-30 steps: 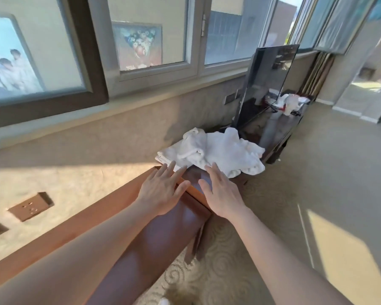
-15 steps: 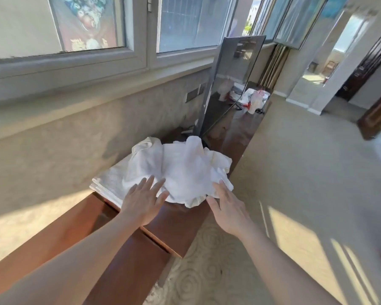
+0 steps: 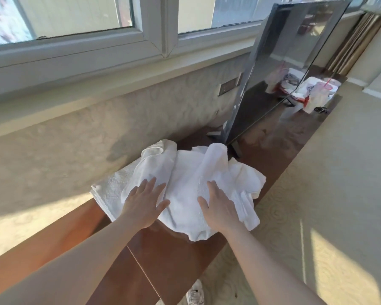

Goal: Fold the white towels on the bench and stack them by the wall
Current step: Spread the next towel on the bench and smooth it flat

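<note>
Both hands lie flat, fingers straight and spread, gripping nothing: the left hand (image 3: 143, 204) rests on the near left part of the towels (image 3: 191, 183), the right hand (image 3: 218, 205) on their near right part. The crumpled white heap spreads away from the palms across the bench (image 3: 163, 256), its left edge near the wall (image 3: 64, 146). A TV (image 3: 279, 69) stands just beyond.

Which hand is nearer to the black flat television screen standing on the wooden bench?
The right hand. It lies open on the crumpled white towels, on the side toward the black flat television screen; the left hand lies farther off, toward the wall.
</note>
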The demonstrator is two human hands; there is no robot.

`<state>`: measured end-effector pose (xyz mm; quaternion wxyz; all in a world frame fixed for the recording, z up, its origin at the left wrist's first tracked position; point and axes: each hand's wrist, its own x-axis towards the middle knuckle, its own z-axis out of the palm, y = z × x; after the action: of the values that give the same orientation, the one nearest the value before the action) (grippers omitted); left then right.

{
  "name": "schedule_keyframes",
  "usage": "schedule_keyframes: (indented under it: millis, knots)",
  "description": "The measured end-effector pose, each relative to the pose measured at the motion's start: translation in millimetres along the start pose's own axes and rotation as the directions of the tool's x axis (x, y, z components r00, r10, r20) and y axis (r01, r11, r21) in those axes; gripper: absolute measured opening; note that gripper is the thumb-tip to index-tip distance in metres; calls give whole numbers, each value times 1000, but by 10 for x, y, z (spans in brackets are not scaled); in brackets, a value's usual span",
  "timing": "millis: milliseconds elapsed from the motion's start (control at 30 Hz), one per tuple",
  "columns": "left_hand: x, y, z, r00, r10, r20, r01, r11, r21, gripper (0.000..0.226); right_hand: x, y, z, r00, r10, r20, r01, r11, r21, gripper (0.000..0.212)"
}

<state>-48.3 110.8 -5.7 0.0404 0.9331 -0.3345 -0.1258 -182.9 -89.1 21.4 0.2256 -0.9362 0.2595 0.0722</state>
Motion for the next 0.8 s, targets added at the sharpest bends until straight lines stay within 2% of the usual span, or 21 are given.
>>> schedule_keyframes:
  millis: [200,267,333,400,600,700,800]
  knots:
    - [484,153,52,979,-161,127,157,987,38,89,787,151,110,1000,-11,18,11,1000,4,80]
    - [584,195,104,969,-198,150,188,979,75,98,966,106,186,999,9,-32,-11,999,-44,89]
    - [613,222,193,962,-233,145,222,971,92,95,1073,14,278,993,28,-113,-41,993,-112,93]
    - [592,220,285,960,-254,119,246,966,74,88,1150,-67,383,978,39,-206,-65,991,-120,84]
    - [463,174,230,979,-203,32,202,979,22,73,1236,-131,557,925,1,-379,-31,997,-75,28]
    - [347,201,48,973,-190,-131,177,979,-104,73,1181,-170,517,910,-20,-415,1,999,-44,24]
    - [153,160,-121,954,-140,-265,118,988,-99,73,1090,-235,436,898,-66,-436,54,998,-41,30]
